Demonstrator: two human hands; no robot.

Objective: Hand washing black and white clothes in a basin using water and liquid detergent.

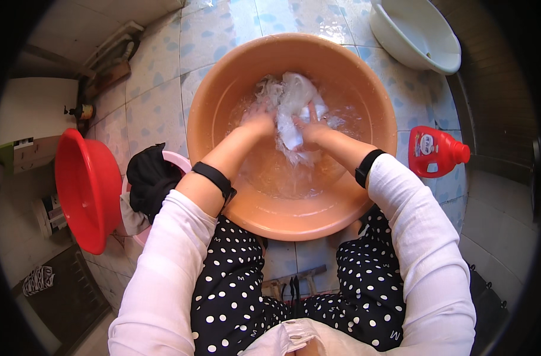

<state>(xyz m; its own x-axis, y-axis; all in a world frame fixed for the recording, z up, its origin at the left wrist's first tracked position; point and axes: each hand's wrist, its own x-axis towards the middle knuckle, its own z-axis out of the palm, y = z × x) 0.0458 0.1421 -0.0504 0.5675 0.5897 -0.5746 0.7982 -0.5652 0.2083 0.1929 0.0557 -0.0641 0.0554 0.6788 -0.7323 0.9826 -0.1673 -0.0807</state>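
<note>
A large orange plastic basin [292, 227] with water in it stands on the tiled floor in front of me. A wet white cloth [297, 91] lies bunched in the water near the basin's middle. My left hand [259, 118] is at the cloth's left side, its fingers partly hidden by splashing water, so its grip cannot be made out. My right hand [312, 127] rests on the cloth's right side with its fingers spread. Both forearms reach over the near rim, with black bands around them below the rolled white sleeves.
A red detergent bottle [435, 151] lies right of the basin, a white basin [430, 40] behind it. At left are a red basin [105, 187], a pink basin [177, 160] holding black cloth [150, 178], and a dark pump bottle [81, 111]. Patterned trousers flank the near rim.
</note>
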